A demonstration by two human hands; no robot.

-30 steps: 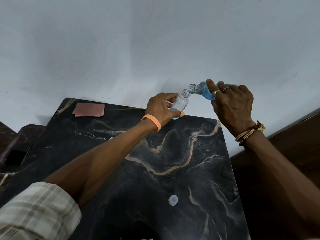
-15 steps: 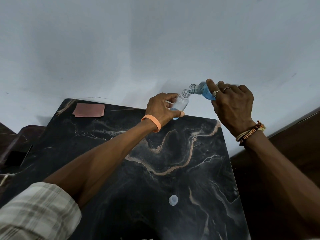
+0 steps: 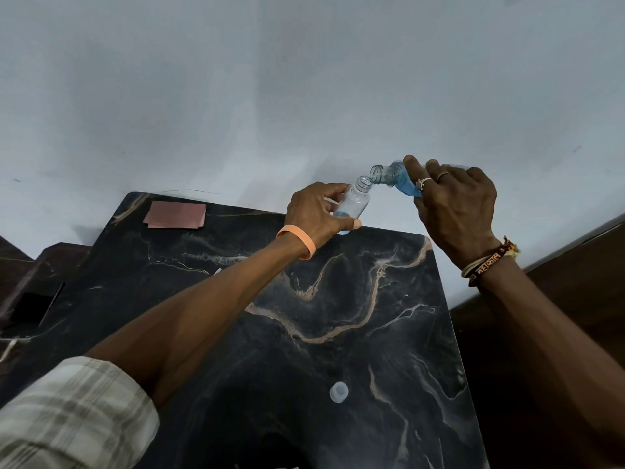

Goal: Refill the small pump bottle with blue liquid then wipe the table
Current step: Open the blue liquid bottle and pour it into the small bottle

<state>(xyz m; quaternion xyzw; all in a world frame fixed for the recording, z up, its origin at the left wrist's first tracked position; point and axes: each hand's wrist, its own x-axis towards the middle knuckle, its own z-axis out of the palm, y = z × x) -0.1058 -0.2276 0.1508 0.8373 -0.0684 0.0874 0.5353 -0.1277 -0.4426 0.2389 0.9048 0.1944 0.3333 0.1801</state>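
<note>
My left hand grips a small clear bottle above the far edge of the black marble table. The bottle has no pump on it, its neck open and tilted up to the right, and a little blue liquid lies at its bottom. My right hand holds a larger clear bottle of blue liquid tipped on its side, its open mouth right at the small bottle's neck. Most of that larger bottle is hidden by my fingers.
A white cap lies on the table near the front. A folded pinkish-brown cloth rests at the far left corner. A pale wall stands behind the table. Dark wooden furniture flanks it on the left and right.
</note>
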